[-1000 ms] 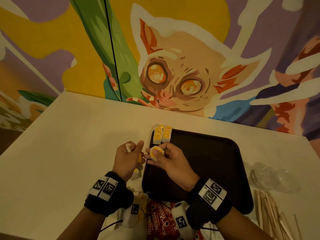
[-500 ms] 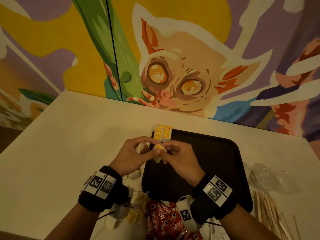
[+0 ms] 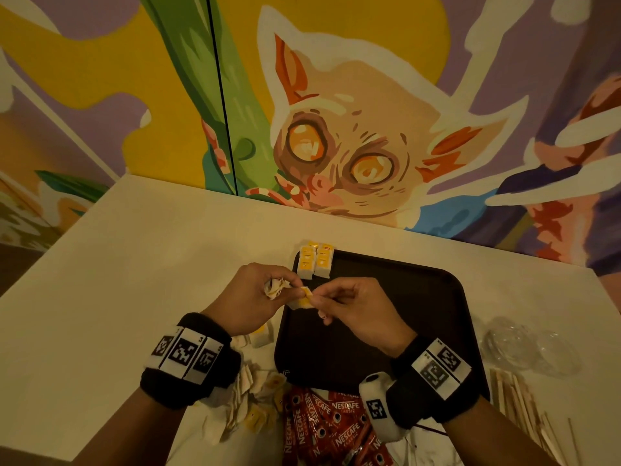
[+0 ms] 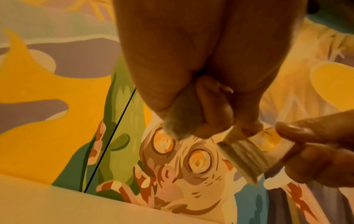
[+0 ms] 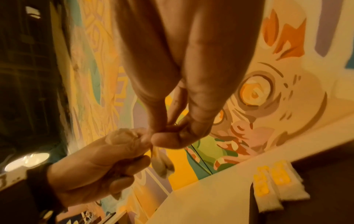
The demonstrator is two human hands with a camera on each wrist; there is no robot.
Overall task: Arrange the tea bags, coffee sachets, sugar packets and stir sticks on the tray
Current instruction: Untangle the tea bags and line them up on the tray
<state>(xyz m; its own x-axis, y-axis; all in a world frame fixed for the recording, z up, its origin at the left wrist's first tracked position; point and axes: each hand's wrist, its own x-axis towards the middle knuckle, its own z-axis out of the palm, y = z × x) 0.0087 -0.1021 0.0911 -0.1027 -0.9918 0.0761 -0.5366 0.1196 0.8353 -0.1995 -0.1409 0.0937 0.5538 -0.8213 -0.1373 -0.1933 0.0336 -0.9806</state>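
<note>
A dark tray (image 3: 369,334) lies on the table, with a few yellow-labelled tea bags (image 3: 315,262) lined up at its far left corner. Over the tray's left edge both hands meet on one tea bag (image 3: 303,301). My right hand (image 3: 316,297) pinches its right end. My left hand (image 3: 291,290) pinches the other end and also holds a crumpled white tea bag (image 3: 275,286) in its curled fingers. In the left wrist view the tea bag (image 4: 247,153) stretches between the two hands' fingertips. In the right wrist view it (image 5: 162,163) hangs below the pinch.
Loose tea bags (image 3: 255,401) lie heaped near my left wrist. Red coffee sachets (image 3: 322,425) sit at the tray's near edge. Wooden stir sticks (image 3: 524,408) and clear plastic lids (image 3: 524,348) lie right of the tray. A painted wall stands behind the table.
The hands were slightly apart, the right holding the tea bag alone. They have come together, and both now pinch that tea bag over the tray's left edge.
</note>
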